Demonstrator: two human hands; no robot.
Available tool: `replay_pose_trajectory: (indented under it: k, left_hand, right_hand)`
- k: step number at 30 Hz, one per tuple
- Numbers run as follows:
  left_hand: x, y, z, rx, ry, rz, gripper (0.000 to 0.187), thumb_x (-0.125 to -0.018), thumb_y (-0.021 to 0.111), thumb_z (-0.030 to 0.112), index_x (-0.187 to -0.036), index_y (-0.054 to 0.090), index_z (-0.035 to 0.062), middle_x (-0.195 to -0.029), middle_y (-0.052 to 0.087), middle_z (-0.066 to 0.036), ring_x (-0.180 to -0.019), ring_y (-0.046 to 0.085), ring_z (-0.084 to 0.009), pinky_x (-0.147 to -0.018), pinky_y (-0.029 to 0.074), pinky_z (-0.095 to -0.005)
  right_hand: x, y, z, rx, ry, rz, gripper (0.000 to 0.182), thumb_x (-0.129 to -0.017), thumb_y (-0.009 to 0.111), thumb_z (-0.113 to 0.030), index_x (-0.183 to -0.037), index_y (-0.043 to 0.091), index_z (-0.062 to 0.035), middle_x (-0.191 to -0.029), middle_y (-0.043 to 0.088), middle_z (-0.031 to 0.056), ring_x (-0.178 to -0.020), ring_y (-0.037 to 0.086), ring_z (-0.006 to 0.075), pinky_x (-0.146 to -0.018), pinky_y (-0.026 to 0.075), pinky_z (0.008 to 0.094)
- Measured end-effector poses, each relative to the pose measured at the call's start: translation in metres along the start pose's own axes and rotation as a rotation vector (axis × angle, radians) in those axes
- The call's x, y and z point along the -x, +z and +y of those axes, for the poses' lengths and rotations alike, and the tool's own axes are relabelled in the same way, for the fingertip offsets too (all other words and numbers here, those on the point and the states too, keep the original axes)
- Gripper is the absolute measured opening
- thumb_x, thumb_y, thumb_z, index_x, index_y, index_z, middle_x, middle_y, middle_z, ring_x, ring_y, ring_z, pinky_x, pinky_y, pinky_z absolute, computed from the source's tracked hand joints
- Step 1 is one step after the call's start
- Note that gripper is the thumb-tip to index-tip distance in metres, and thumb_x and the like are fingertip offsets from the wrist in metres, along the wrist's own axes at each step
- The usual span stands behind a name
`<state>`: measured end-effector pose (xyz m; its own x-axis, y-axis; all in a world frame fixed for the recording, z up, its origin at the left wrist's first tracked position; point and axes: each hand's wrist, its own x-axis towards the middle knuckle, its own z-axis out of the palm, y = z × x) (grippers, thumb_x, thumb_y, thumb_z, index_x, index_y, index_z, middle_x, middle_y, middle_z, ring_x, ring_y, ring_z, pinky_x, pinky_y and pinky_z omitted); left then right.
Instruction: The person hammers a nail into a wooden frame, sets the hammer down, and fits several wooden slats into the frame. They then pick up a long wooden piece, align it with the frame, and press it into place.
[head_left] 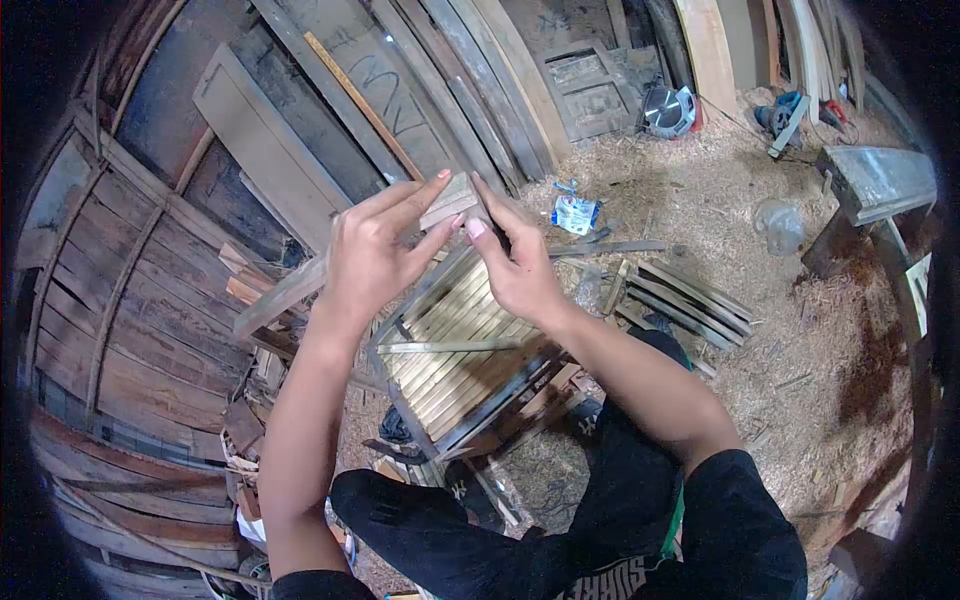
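Note:
Up in front of me, both hands grip a pale piece of wood [450, 203] with a squared end. My left hand [375, 245] is closed on it from the left, its thumb at the lower edge and a fingertip on top. My right hand [518, 262] presses against its right end, thumb at the front and fingers behind. A wooden bar [285, 297] shows left of my left wrist; whether it joins the held piece is hidden by my hand. Below them stands a slatted wooden frame [455, 385], with a loose strip [450, 346] lying across it.
Several boards [270, 140] lean against the back wall. A circular saw [669, 112] and another power tool [785, 120] rest on the shavings-covered floor. Wood strips [690, 300] are stacked right of the frame. A blue-white packet [575, 213] and a wooden beam [880, 182] lie farther right.

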<state>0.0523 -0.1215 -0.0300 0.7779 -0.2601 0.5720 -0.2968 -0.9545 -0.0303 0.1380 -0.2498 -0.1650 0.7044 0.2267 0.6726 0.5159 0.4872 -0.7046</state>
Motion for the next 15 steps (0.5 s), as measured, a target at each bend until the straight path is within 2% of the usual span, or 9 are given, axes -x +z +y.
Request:
replay_pose_trajectory:
  k: [2, 6, 8, 14, 15]
  left_hand:
    - [0.001, 0.002, -0.003, -0.008, 0.010, 0.015, 0.050, -0.084, 0.087, 0.009, -0.133, 0.075, 0.0048, -0.113, 0.079, -0.019, -0.100, 0.079, -0.0320, -0.085, 0.062, -0.0377]
    - [0.001, 0.002, -0.004, -0.035, 0.025, 0.023, 0.051, -0.083, 0.088, 0.010, -0.132, 0.075, 0.0046, -0.112, 0.078, -0.020, -0.098, 0.079, -0.0323, -0.083, 0.063, -0.0378]
    - [0.000, 0.003, -0.003, -0.035, 0.019, 0.012, 0.051, -0.083, 0.088, 0.010, -0.132, 0.075, 0.0041, -0.112, 0.078, -0.020, -0.097, 0.079, -0.0325, -0.083, 0.063, -0.0379]
    - [0.001, 0.006, 0.003, -0.057, 0.069, 0.060, 0.051, -0.081, 0.090, 0.012, -0.129, 0.076, 0.0014, -0.113, 0.078, -0.021, -0.097, 0.079, -0.0327, -0.084, 0.062, -0.0382]
    - [0.001, 0.008, -0.001, -0.077, 0.109, 0.088, 0.051, -0.081, 0.091, 0.017, -0.128, 0.077, 0.0036, -0.111, 0.078, -0.018, -0.095, 0.079, -0.0327, -0.082, 0.063, -0.0390]
  right_hand:
    - [0.002, 0.000, 0.006, 0.128, -0.112, -0.017, 0.057, -0.107, 0.057, -0.010, -0.158, 0.041, 0.0083, -0.148, 0.057, 0.0317, -0.135, 0.061, 0.0381, -0.111, 0.049, 0.0416]
    - [0.003, 0.002, -0.001, 0.058, -0.070, -0.014, 0.060, -0.106, 0.055, -0.007, -0.160, 0.037, 0.0087, -0.147, 0.055, 0.0331, -0.134, 0.061, 0.0408, -0.113, 0.047, 0.0435]
    - [0.003, 0.000, -0.001, 0.156, -0.066, -0.040, 0.064, -0.104, 0.055, -0.007, -0.163, 0.032, 0.0082, -0.146, 0.054, 0.0346, -0.136, 0.058, 0.0448, -0.114, 0.045, 0.0447]
    - [0.007, 0.003, 0.004, 0.167, -0.116, -0.019, 0.070, -0.104, 0.055, -0.007, -0.165, 0.025, 0.0065, -0.148, 0.053, 0.0361, -0.139, 0.054, 0.0477, -0.116, 0.041, 0.0454]
    - [0.006, 0.003, 0.005, 0.167, -0.116, -0.015, 0.070, -0.104, 0.055, -0.007, -0.165, 0.025, 0.0065, -0.148, 0.053, 0.0361, -0.139, 0.054, 0.0477, -0.116, 0.041, 0.0454]
